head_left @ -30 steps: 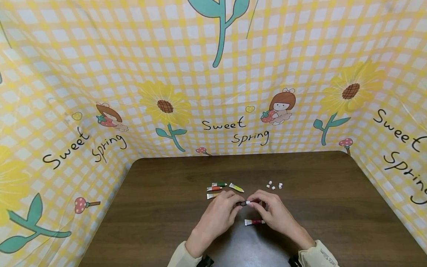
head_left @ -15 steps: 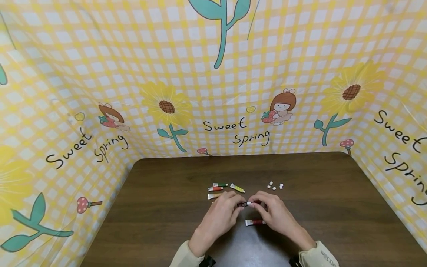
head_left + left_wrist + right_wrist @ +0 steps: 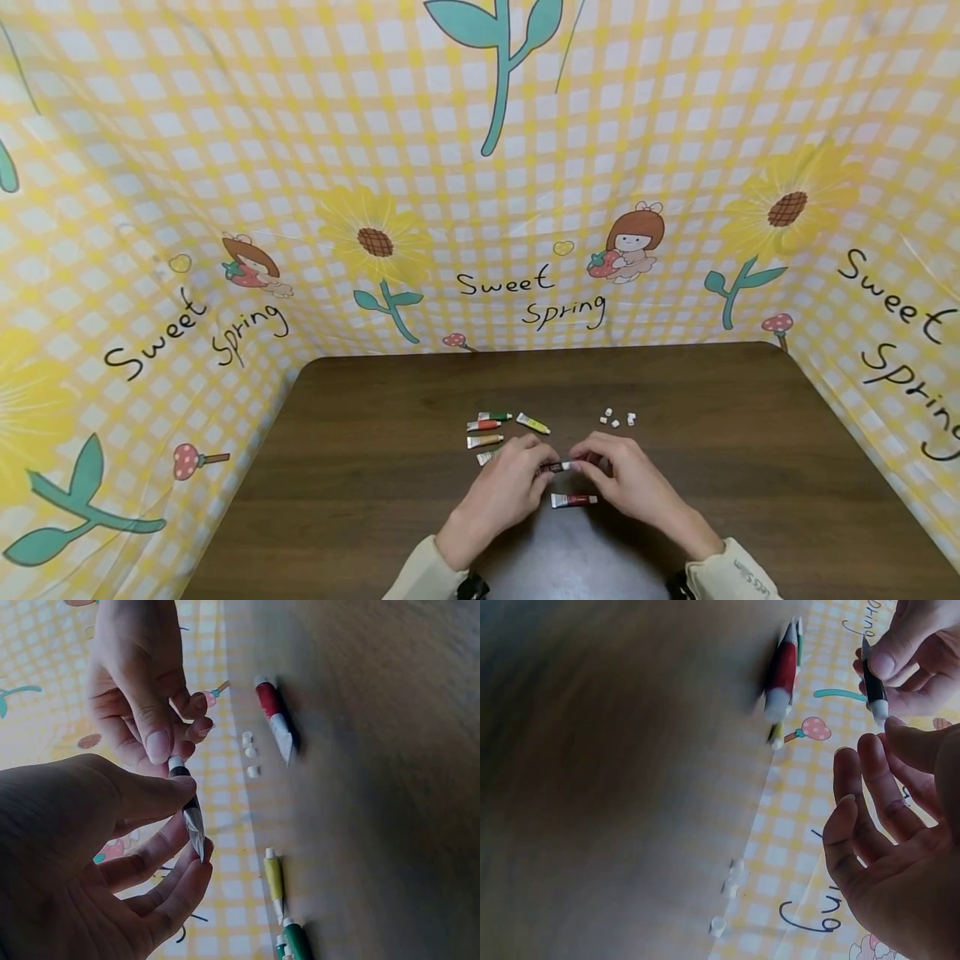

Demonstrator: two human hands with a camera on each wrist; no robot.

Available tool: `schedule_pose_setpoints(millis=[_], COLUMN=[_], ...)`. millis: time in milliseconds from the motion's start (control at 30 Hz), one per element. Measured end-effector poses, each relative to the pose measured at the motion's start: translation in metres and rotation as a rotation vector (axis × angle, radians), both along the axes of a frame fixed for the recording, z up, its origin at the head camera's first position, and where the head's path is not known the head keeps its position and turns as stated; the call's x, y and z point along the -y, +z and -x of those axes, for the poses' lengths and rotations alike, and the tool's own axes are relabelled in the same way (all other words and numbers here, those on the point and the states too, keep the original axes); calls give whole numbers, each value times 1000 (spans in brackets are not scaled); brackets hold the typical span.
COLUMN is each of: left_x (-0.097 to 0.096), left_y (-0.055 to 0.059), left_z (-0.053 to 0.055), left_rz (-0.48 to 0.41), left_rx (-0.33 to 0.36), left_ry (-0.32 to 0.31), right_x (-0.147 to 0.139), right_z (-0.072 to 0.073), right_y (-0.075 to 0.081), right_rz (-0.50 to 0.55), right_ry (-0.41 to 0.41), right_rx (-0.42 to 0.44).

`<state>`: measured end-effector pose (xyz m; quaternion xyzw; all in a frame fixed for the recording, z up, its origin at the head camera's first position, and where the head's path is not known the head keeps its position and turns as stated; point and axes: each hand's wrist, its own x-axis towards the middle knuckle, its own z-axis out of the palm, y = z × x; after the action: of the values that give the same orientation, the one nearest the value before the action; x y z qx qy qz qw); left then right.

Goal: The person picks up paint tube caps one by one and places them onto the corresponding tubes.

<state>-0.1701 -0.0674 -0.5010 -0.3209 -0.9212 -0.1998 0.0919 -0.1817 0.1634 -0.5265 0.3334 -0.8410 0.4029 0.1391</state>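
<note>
My left hand grips a small black paint tube, thumb on one side and fingers curled behind its silver crimped end. At the other end of the tube, a white cap points toward my right hand. Thumb and forefinger of that hand pinch the cap's tip, while its other fingers are loosely bent. Both hands are held above the table. Just in front of them lies a dark red paint tube with a white cap. Partly behind the left hand, a pale green-marked tube shows only its end.
Beyond the left hand lie green, orange-red, ochre and yellow paint tubes. Several loose white caps are scattered behind the right hand. A checked cloth walls the brown table at the back and sides.
Both hands have shifted slightly right and toward the body with the black tube. The ochre tube, the pale green-marked tube's end and the dark red tube's cap have come into view.
</note>
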Motion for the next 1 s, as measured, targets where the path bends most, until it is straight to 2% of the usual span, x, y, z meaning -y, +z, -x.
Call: schedule_pose_setpoints(millis=[233, 533, 767, 1000], left_x=[-6, -16, -25, -31], left_y=[-5, -12, -14, -19], left_z=[3, 10, 15, 17], left_rz=[47, 109, 166, 201], left_rx=[30, 52, 84, 89], left_ry=[-12, -39, -54, -62], right_x=[-14, -29, -36, -42], right_z=[3, 8, 13, 18], right_y=[3, 7, 12, 10], right_rz=[-81, -112, -160, -185], right_ry=[-28, -59, -98, -117], right_rx=[69, 60, 153, 204])
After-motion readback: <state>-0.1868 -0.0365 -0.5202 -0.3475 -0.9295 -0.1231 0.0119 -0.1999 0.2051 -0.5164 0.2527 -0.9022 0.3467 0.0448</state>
